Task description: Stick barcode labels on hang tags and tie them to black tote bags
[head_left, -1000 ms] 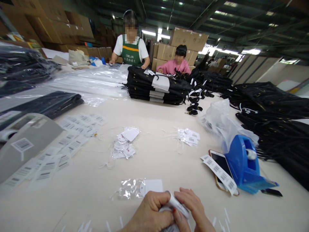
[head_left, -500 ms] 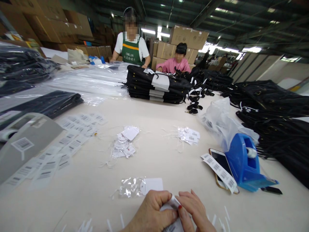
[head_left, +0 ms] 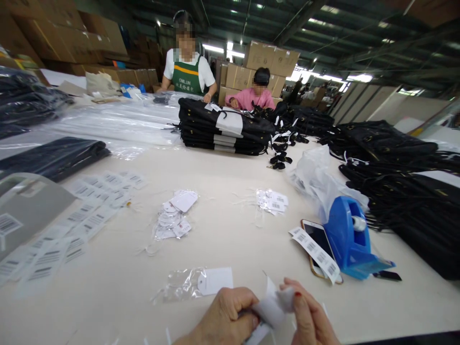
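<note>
At the near edge of the table, my left hand (head_left: 232, 314) is closed, pinching a white paper label (head_left: 270, 306) between thumb and fingers. The label looks blurred and curls upward, with some print low down on a piece under it. My right hand (head_left: 311, 314) is closed on the label's other end, where the paper bends back by the thumb. Just beyond my left hand lies a white hang tag (head_left: 216, 281) partly in a transparent sleeve (head_left: 181, 283). Farther off are a pile of white tags (head_left: 174, 215) and a smaller pile with barcodes (head_left: 273, 201).
Barcode stickers (head_left: 82, 215) spread over the left side. On the right sit a phone (head_left: 321, 244) under a barcode strip, a blue tape dispenser (head_left: 348, 239) and crumpled plastic (head_left: 312, 172). Black bags (head_left: 226, 129) are stacked ahead; two people work beyond.
My right hand has moved right, apart from my left, and the paper between them now curls up and stretches out. The whole view has shifted slightly, so the table things appear farther left.
</note>
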`<state>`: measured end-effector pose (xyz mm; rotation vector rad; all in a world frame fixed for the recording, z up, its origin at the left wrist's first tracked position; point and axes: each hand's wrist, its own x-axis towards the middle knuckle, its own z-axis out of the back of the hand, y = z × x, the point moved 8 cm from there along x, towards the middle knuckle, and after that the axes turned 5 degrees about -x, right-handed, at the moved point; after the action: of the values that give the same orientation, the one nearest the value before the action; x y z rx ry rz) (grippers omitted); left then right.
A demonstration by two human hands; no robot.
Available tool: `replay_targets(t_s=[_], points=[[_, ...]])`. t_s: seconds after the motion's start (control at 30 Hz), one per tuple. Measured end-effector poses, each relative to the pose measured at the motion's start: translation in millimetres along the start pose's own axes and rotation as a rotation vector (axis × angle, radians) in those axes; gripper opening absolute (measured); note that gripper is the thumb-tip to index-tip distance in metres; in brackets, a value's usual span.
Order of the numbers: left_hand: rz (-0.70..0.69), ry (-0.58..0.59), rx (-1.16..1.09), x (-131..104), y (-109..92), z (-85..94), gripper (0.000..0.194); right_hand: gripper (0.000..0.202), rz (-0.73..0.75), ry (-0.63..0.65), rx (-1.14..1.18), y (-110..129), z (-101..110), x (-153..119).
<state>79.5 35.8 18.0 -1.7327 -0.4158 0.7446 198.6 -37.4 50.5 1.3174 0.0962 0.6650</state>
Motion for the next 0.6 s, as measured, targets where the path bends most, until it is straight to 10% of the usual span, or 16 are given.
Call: replay_targets(t_s=[0.1,0.33,0.47,0.6], points=[[0.063,-0.013,-0.102,16,9,-3.6,0.025,0.011,0.156,-0.216,0.133,3,19,14],[-0.116,-0.160,0.244,57,4,9.0,0.036,0.037,0.900,-0.037,0.169,28,23,23],[-0.414,-0.406,0.617,28,-34,18.8,0.039,0.034,0.752,0.236,0.320,31,9,27],[-0.211,-0.193,0.280,9,-28,8.5,0.017,0.033,0.585,0.265,0.428,24,1,24]])
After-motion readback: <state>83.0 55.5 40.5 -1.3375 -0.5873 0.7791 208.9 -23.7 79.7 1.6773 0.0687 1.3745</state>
